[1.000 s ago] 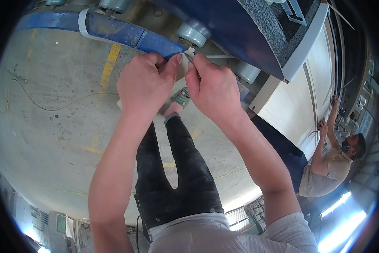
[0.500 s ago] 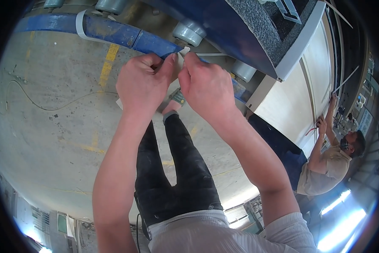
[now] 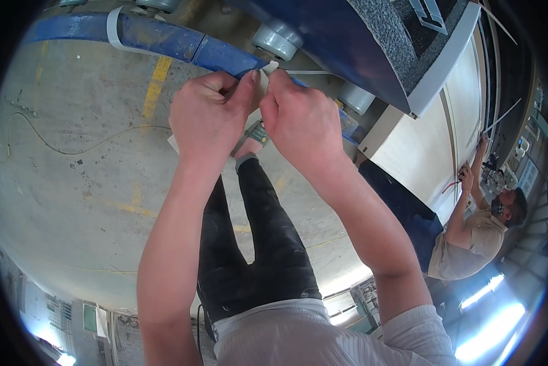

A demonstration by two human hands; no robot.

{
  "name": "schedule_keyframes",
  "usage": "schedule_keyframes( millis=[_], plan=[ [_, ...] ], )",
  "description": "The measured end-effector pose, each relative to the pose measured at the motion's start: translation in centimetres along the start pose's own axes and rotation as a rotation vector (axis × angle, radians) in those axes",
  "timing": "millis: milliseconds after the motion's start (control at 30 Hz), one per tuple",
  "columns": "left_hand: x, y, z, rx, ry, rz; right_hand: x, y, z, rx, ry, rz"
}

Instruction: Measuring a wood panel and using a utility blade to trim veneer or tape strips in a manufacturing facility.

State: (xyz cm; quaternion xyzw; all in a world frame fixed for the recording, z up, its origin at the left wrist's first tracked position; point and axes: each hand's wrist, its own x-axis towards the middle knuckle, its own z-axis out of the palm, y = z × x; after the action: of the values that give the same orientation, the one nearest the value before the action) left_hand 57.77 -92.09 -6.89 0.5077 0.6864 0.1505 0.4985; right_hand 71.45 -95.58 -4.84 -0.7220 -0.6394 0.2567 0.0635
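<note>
A pale, flat strip [image 3: 262, 91] is pinched between my two hands; its rounded white tip sticks up above the fingertips. My left hand [image 3: 208, 116] is closed, with thumb and fingers pressed on the strip's left side. Close beside it, my right hand [image 3: 303, 119] is also closed, its curled fingers on the strip's right side near the tip. Both hands are in front of a blue beam [image 3: 228, 58] and hide part of it. Most of the strip lies behind my hands, so its full length cannot be made out.
Grey metal rollers [image 3: 277, 43] stand behind the beam. A white band [image 3: 113, 29] loops around the beam. At upper right is a large dark blue panel [image 3: 341, 36] with a grey, rough-textured inside. A cable [image 3: 91, 149] lies on the floor. A co-worker [image 3: 475, 235] works at a cream panel [image 3: 423, 146].
My hands keep their pinch on the strip and have shifted very slightly. The whole view has moved a little. The co-worker's hands stay at the cream panel.
</note>
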Motion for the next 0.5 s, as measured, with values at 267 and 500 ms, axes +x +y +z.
schedule_keyframes(
  millis=[267,500],
  plan=[
    [-0.05,0.16,-0.08,-0.029,-0.004,-0.026,-0.04,0.10,0.00,0.018,0.024,-0.018],
    [-0.08,-0.18,-0.02,-0.033,0.004,-0.005,-0.09,-0.04,-0.07,0.012,-0.006,-0.002]
  ],
)
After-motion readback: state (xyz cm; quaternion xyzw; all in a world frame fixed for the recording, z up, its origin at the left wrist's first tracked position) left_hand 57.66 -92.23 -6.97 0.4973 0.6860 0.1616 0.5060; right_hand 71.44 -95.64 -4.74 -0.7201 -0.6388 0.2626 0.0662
